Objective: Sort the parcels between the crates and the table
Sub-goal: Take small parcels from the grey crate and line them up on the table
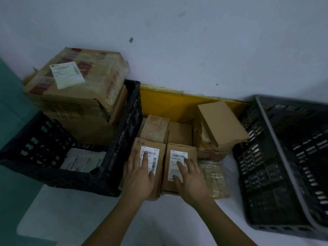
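Two small brown parcels with white barcode labels lie side by side on the white table. My left hand rests flat on the left parcel, fingers straight over its label. My right hand lies flat on the right parcel, fingers spread across its label. Behind them lie more brown parcels: a taped one and a tilted plain box. A black crate on the left holds a big taped carton and a white packet. A dark crate stands on the right.
A yellow board leans against the white wall behind the parcels. A flat bubble-wrapped packet lies just right of my right hand. A teal surface borders the far left. The right crate's inside looks dark, its contents unclear.
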The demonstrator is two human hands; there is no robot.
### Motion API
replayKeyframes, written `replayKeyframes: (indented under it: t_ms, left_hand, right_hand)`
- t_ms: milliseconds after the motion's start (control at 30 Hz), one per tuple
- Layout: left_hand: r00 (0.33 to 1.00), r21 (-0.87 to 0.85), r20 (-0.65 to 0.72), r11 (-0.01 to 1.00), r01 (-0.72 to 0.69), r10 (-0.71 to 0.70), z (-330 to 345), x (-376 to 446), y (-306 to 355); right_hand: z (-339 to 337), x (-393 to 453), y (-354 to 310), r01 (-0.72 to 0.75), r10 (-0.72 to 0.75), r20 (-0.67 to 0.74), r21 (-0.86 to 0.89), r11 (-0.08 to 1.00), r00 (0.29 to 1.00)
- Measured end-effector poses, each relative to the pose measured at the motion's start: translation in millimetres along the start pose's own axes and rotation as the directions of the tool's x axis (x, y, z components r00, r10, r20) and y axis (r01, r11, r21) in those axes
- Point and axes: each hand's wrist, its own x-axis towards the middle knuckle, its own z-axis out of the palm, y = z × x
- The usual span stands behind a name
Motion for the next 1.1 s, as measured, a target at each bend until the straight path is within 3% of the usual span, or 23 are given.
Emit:
replayKeyframes:
  t_ms: [200, 367, 500, 833, 933, 1000, 1033, 1100]
  left_hand:
    - [0.971, -0.047, 0.006, 0.970, -0.239, 0.239, 12.8, 2.5, 50.0]
    - [0.961, -0.056, 0.091, 0.965, -0.257, 0.261, 25.7, -7.1, 79.1]
    - [0.958, -0.062, 0.102, 0.962, -0.265, 0.270, 32.2, -16.2, 87.1]
    - [0.959, -0.065, 0.102, 0.964, -0.259, 0.265, 32.0, -33.5, 124.1]
    - [0.952, -0.102, 0.109, 0.955, -0.277, 0.288, 35.7, -38.3, 132.0]
    - [0.958, -0.176, 0.082, 0.950, -0.258, 0.275, 36.9, -40.4, 135.6]
    - [0.966, -0.241, 0.065, 0.943, -0.227, 0.250, 36.0, -40.0, 139.1]
    - [0.983, -0.431, 0.065, 0.893, -0.129, 0.174, 31.2, -37.6, 150.8]
  right_hand:
    - [-0.9, -29.0, 55.9, -0.225, 0.223, -0.091, -0.014, 0.974, 0.971]
    - [21.1, -47.7, 95.1, -0.406, 0.411, 0.032, -0.091, 0.909, 0.911]
    - [40.0, -45.1, 117.8, -0.429, 0.432, 0.124, -0.050, 0.902, 0.893]
    - [54.3, -37.5, 137.7, -0.407, 0.412, 0.070, -0.076, 0.910, 0.908]
    - [52.5, -39.5, 143.7, -0.382, 0.383, -0.001, 0.064, 0.922, 0.924]
    - [36.6, -45.2, 148.9, -0.413, 0.430, 0.029, 0.342, 0.844, 0.903]
    - [25.3, -48.8, 150.1, -0.398, 0.435, 0.064, 0.539, 0.742, 0.898]
    - [-0.6, -56.1, 149.4, -0.325, 0.413, 0.147, 0.857, 0.401, 0.899]
